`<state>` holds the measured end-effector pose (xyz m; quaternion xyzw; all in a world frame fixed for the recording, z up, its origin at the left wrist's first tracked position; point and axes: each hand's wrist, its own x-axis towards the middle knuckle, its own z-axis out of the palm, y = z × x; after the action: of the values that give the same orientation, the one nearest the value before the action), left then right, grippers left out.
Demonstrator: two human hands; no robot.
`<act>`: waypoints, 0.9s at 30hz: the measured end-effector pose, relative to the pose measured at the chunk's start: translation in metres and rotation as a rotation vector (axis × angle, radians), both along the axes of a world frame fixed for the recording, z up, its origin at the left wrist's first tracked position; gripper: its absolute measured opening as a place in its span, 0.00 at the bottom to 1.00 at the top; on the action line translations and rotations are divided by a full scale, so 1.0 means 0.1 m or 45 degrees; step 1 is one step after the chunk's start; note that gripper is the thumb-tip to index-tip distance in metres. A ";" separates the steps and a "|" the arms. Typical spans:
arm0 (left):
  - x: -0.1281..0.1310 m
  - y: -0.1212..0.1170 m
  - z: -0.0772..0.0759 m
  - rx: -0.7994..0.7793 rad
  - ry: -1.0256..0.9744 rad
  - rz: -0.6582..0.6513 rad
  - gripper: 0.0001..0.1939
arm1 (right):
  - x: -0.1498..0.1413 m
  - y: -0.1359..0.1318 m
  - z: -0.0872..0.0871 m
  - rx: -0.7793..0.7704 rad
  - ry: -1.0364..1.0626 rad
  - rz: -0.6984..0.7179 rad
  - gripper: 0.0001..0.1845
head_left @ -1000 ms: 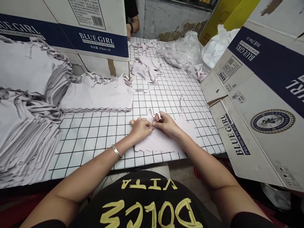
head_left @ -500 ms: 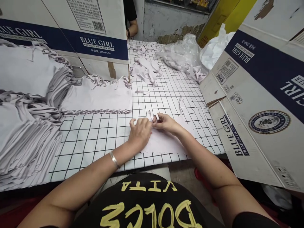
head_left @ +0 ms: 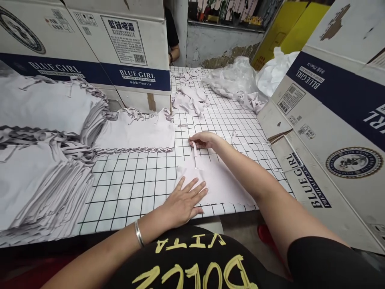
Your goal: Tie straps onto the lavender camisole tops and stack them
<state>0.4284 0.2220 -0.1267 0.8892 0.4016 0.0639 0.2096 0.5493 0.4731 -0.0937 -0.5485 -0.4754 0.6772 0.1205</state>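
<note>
A pale pink camisole top [head_left: 222,184] lies flat at the table's near edge. My left hand [head_left: 187,200] rests on its left part with the fingers spread. Beyond the top's upper edge, my right hand [head_left: 203,139] pinches the end of a thin shoulder strap [head_left: 195,154], which runs from the fingers down to the cloth. Left of it lies a neat pile of similar tops [head_left: 135,134] with wavy hems and straps gathered at the top. Taller stacks of the same garments [head_left: 45,176] fill the table's left side.
A grid-patterned cloth covers the table [head_left: 129,176]. One Blue Girl beer carton [head_left: 144,80] stands behind the piles, another carton [head_left: 313,132] at the right. Loose fabric pieces [head_left: 191,100] and plastic bags [head_left: 231,78] lie farther back. A person's arm [head_left: 174,52] shows beyond the left carton.
My left hand has moved nearer to me and flattened on the cloth. My right hand has moved away from me, drawing the strap out straight. The view has shifted slightly.
</note>
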 end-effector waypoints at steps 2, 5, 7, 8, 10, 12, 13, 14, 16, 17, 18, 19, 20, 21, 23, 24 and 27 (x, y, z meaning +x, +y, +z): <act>0.00 -0.02 0.00 0.007 0.020 0.080 0.32 | 0.02 -0.01 0.04 0.256 -0.197 0.041 0.13; -0.08 -0.09 -0.04 0.031 0.087 0.184 0.35 | 0.26 -0.29 0.10 0.922 -0.482 0.047 0.15; -0.16 -0.14 -0.07 0.072 0.111 0.225 0.36 | 0.55 -0.67 0.07 1.266 -0.464 0.018 0.12; -0.19 -0.15 -0.07 0.098 0.114 0.247 0.35 | 0.71 -0.90 0.03 1.353 -0.417 0.023 0.11; -0.18 -0.12 -0.04 0.135 0.100 0.258 0.35 | 1.03 -1.30 -0.11 1.403 -0.362 0.039 0.09; -0.06 0.00 0.06 0.115 0.059 0.153 0.34 | 1.32 -1.51 -0.22 1.354 -0.284 -0.099 0.09; 0.06 0.08 0.13 0.091 0.030 0.061 0.33 | 1.45 -1.51 -0.23 1.319 -0.261 -0.257 0.10; 0.20 0.17 0.20 0.067 -0.007 -0.041 0.32 | 1.57 -1.45 -0.22 1.285 -0.255 -0.429 0.12; 0.54 0.36 0.30 0.027 -0.075 -0.223 0.30 | 1.75 -1.17 -0.15 1.208 -0.320 -0.703 0.15; 0.72 0.44 0.32 0.010 -0.096 -0.298 0.30 | 1.80 -1.00 -0.10 1.130 -0.380 -0.732 0.15; 0.87 0.52 0.32 -0.008 -0.102 -0.367 0.31 | 1.82 -0.82 -0.06 1.013 -0.434 -0.700 0.15; 1.01 0.58 0.29 -0.033 -0.089 -0.436 0.31 | 1.81 -0.66 -0.03 0.880 -0.470 -0.638 0.15; 1.12 0.62 0.25 -0.059 -0.061 -0.502 0.33 | 1.78 -0.52 -0.02 0.749 -0.481 -0.571 0.16; 1.20 0.64 0.20 -0.081 -0.027 -0.556 0.34 | 1.73 -0.40 -0.02 0.638 -0.466 -0.511 0.16; 1.28 0.64 0.08 -0.101 0.018 -0.613 0.37 | 1.66 -0.23 -0.04 0.496 -0.386 -0.446 0.16; 1.29 0.63 0.04 -0.101 0.020 -0.618 0.37 | 1.64 -0.16 -0.04 0.450 -0.331 -0.436 0.15; 1.26 0.58 -0.05 -0.081 -0.023 -0.599 0.37 | 1.69 0.03 0.01 0.300 -0.127 -0.411 0.08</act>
<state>0.5548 0.2802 -0.1313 0.9506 0.1831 0.0084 0.2504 0.7179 0.4763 -0.0924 -0.6326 -0.4626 0.5608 0.2670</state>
